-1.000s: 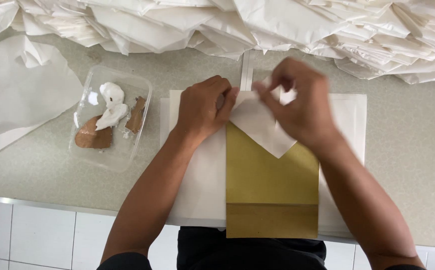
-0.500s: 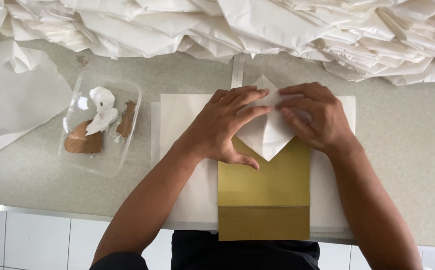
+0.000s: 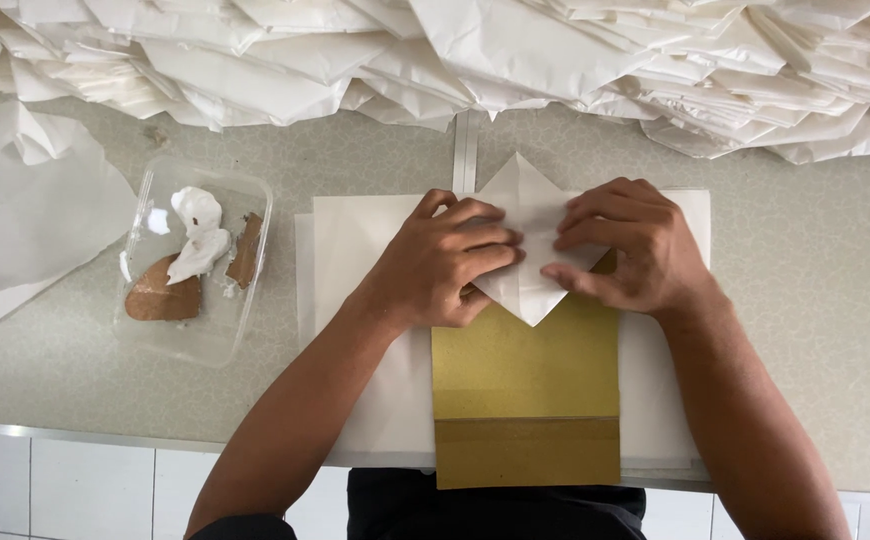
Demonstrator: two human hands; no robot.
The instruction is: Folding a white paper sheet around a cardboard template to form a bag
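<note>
Both hands at frame centre, palms down: left hand (image 3: 445, 262) and right hand (image 3: 627, 245) fingers pressed together, flattening white folded flap (image 3: 527, 240) on gold bag (image 3: 525, 400).

Worktop (image 3: 825, 300): pale grey-beige, faintly mottled, with a metal edge strip (image 3: 75, 433) along the near side. Below the strip, white square tiles (image 3: 75, 490) with thin grey joints. Light: soft, even, without hard shadows.

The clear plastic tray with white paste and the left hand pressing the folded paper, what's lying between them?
In the head view, between the clear plastic tray and the left hand lies a strip of speckled countertop, then the flat white paper sheets.
</note>
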